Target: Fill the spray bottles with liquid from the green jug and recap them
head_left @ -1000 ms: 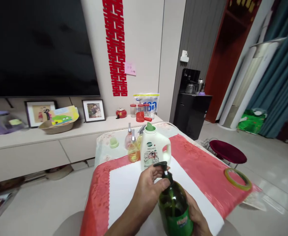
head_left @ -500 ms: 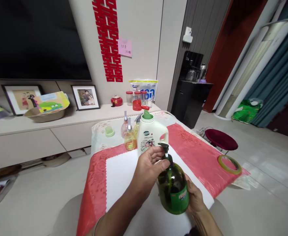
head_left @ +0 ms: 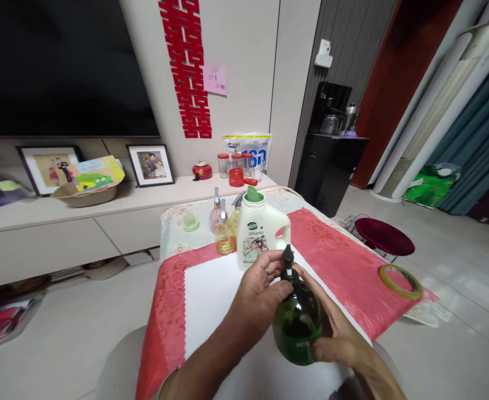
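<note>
Between my two hands is a dark green pump bottle [head_left: 297, 322] with a black pump head, held above the white sheet [head_left: 211, 300]. My left hand [head_left: 263, 280] is closed at the bottle's neck, thumb and fingers about the pump collar. Round the bottle's right side wraps my right hand [head_left: 332, 328], its thumb low on the body and its fingers up behind the shoulder. Just beyond stands a white detergent jug [head_left: 255, 236] with a green spout and no cap on. Small spray bottles [head_left: 225, 239] with pink and yellow liquid stand to its left.
A light green cap [head_left: 190, 223] lies on the far left of the table. Red cloth [head_left: 319, 239] covers much of the tabletop, with a tape roll [head_left: 400, 281] near its right edge. Behind, a cabinet [head_left: 178, 189] holds jars and picture frames. A maroon stool [head_left: 384, 236] stands right.
The pump bottle has turned, so its label faces away more and the nozzle points differently. My right hand has shifted its grip, with fingers now behind the shoulder. The view moved slightly.
</note>
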A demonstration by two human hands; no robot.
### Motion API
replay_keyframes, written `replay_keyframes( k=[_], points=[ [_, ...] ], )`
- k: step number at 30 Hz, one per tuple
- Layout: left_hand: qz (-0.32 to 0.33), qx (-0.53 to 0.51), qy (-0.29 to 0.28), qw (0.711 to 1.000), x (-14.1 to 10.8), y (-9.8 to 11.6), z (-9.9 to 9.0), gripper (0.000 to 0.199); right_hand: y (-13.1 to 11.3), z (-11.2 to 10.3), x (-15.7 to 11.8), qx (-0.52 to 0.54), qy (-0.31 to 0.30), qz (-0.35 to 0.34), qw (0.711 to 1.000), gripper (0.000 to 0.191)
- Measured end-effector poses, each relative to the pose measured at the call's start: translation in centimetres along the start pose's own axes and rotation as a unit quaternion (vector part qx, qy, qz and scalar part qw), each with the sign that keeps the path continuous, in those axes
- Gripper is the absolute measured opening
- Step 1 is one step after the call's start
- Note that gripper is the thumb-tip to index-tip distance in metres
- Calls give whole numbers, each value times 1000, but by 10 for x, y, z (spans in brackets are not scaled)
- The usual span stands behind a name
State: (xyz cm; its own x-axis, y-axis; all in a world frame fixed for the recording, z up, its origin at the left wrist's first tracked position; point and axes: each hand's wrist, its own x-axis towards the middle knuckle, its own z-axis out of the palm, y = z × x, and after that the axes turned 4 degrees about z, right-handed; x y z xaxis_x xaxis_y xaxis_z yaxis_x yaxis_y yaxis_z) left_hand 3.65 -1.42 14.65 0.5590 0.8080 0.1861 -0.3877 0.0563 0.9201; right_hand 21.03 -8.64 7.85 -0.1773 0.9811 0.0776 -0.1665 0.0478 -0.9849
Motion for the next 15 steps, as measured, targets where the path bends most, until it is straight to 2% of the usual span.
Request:
replay_keyframes(
  k=[2,5,9,11,13,15],
  points=[
    [20,12,7,1000,-4,-1,2,37,0,0,-3,-75,39,7,996,117],
    [15,2,4,1000,-9,-5,0,38,4,3,-3,-95,56,16,994,122],
    [-18,-41,-45,998,-12,-6,-16,42,2,5,8,-66,-14,22,997,123],
    [-12,-24,-50,998,-13,-5,-25,39,2,8,17,-41,-45,24,998,121],
    [15,42,-10,999,-14,-4,-33,38,3,14,25,-13,-42,30,999,121],
    [40,121,71,989,-17,-5,-38,40,5,22,33,-18,-17,31,999,122]
  ],
)
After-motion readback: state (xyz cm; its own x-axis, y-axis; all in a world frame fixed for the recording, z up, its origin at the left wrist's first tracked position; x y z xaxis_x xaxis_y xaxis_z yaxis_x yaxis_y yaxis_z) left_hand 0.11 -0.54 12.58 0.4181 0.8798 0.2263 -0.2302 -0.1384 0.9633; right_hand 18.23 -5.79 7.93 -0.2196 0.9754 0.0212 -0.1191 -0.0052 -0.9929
